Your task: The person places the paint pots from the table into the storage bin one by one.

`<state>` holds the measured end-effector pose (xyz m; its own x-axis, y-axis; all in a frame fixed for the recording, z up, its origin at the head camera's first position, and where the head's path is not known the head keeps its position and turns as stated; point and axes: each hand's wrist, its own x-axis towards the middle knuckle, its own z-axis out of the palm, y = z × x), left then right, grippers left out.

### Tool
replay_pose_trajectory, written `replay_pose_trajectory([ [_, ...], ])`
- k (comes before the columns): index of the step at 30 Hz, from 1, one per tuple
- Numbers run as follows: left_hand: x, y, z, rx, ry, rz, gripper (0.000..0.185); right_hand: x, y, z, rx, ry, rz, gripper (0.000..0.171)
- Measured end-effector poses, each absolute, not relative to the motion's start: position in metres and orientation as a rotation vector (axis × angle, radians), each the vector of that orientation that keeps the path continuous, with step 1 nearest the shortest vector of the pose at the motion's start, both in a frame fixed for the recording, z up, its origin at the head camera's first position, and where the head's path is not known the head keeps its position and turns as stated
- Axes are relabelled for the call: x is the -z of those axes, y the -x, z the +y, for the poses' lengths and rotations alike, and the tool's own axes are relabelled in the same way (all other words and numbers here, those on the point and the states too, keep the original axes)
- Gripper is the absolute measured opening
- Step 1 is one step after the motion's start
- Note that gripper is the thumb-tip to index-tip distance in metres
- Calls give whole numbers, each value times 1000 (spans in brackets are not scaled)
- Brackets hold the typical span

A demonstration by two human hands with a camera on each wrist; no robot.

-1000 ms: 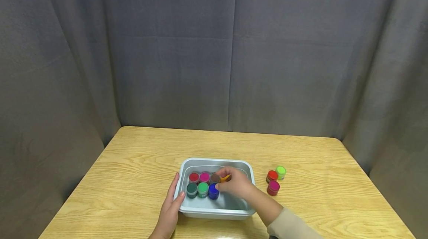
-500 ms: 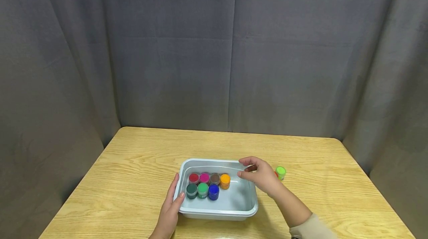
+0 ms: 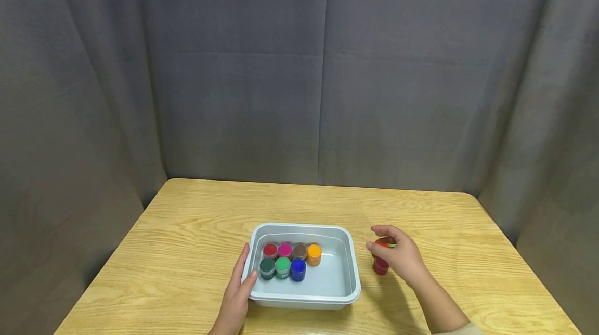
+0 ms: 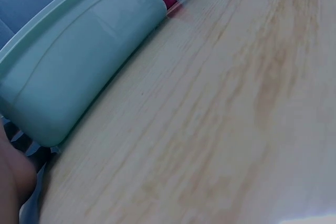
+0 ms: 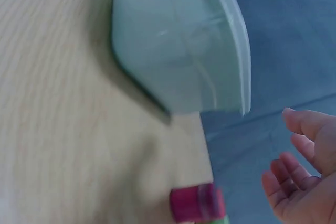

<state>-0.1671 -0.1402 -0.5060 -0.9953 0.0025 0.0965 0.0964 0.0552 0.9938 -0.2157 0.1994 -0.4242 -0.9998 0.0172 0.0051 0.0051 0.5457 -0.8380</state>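
Observation:
A light grey-blue plastic tub (image 3: 343, 293) holds several small paint jars in two rows: red, magenta, brown and an orange jar (image 3: 314, 255) behind, dark green, green and a blue jar (image 3: 298, 269) in front. My left hand (image 3: 235, 293) grips the tub's left side, thumb over the rim and fingers along the outer wall. Right of the tub, my right hand (image 3: 401, 257) hovers with thumb and fingers apart and nothing between them. Below it a crimson paint jar (image 3: 381, 266) stands on the table; red and lime jars behind are mostly hidden by the hand.
The wooden table (image 3: 187, 241) extends on both sides of the tub and behind it. Grey curtains (image 3: 243, 90) enclose its back and sides. In the right wrist view, the tub's wall (image 5: 157, 40) rises beside the crimson jar (image 5: 195, 203).
My right hand has let go of the orange jar inside the tub and moved right, out over the jars on the table. My left hand has kept its grip on the tub.

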Motion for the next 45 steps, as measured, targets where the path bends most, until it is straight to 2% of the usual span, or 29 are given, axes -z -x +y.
replay_pose_trajectory([
  [25, 507, 166, -141, 2062, 103, -2244, 58, 481, 208, 233, -1460, 147, -2803, 50],
  [45, 509, 167, -141, 2055, 114, -2246, 59, 491, 209, 232, -1462, 152, -2793, 50],
])
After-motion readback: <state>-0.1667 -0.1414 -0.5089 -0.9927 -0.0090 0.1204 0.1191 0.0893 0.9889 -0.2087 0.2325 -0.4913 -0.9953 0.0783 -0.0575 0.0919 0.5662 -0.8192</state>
